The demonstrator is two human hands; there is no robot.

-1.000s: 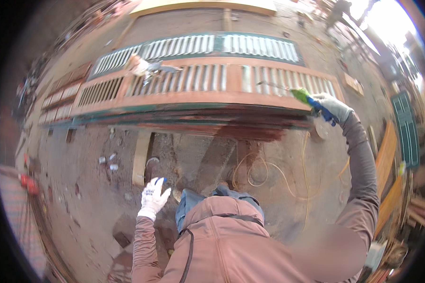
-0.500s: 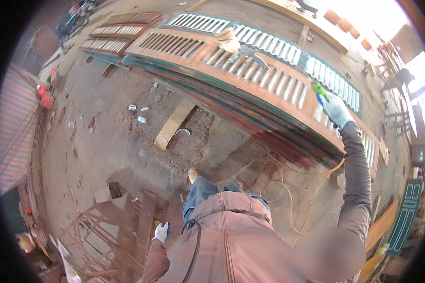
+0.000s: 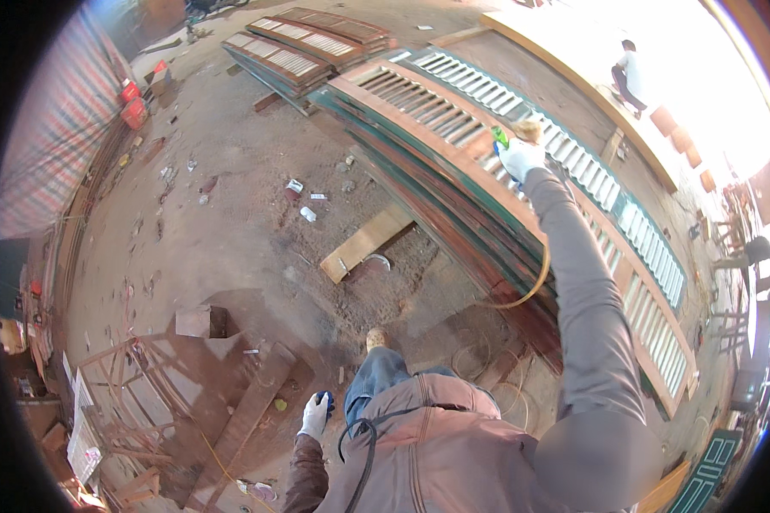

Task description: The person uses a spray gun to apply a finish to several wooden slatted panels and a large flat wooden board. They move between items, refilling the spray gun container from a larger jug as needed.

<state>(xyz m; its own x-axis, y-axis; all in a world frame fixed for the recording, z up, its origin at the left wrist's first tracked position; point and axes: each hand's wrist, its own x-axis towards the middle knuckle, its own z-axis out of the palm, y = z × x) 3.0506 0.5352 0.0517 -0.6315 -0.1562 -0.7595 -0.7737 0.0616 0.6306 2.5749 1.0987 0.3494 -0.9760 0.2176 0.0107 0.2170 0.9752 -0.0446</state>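
Note:
My right hand, in a white glove, reaches forward over the top louvred shutter of a stack. It is closed around a green air gun, whose body the glove mostly hides. A yellow hose bends down past the stack below my forearm. Just beyond the hand a tan bundle lies on the shutters; its kind is unclear. Low at my left side hangs my left hand, gloved in white with blue on the fingers. Its fingers are loosely curled and apart, with nothing seen in them.
A second shutter stack lies at far left. A wooden board and litter lie on the dirt ground. Beside my left hand are a plank, a cardboard box and a wooden frame. A person crouches beyond a long beam.
My view has turned, shifting the stack rightward. My right hand has moved left along the shutter with the air gun and now sits beside the tan bundle. My left hand still hangs low.

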